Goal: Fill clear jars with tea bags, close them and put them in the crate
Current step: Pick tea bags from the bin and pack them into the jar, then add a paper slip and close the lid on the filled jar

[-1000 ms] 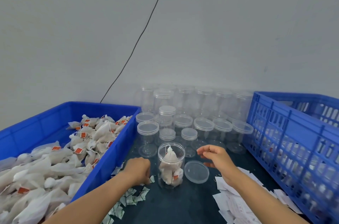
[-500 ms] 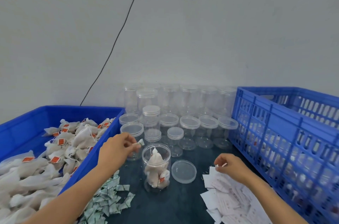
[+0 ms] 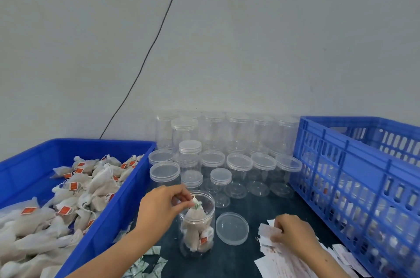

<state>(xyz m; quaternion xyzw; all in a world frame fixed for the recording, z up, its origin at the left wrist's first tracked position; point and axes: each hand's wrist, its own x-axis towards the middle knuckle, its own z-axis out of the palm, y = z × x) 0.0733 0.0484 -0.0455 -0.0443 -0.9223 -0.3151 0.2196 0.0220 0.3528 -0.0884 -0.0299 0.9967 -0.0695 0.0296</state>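
An open clear jar holding tea bags stands on the dark table in front of me. Its clear lid lies flat just to its right. My left hand pinches a small green-and-white packet over the jar's mouth. My right hand pinches a white paper slip from the pile of slips at the lower right. A blue bin at the left is full of tea bags. A blue slotted crate stands at the right with filled jars inside.
Several empty clear jars with lids stand in rows against the grey wall behind the open jar. Green-and-white packets lie scattered beside the bin. White paper slips cover the table at lower right. A black cable runs down the wall.
My left hand has carried the small packet from beside the bin to over the jar's mouth. My right hand has stayed on the paper pile and lifted a slip.
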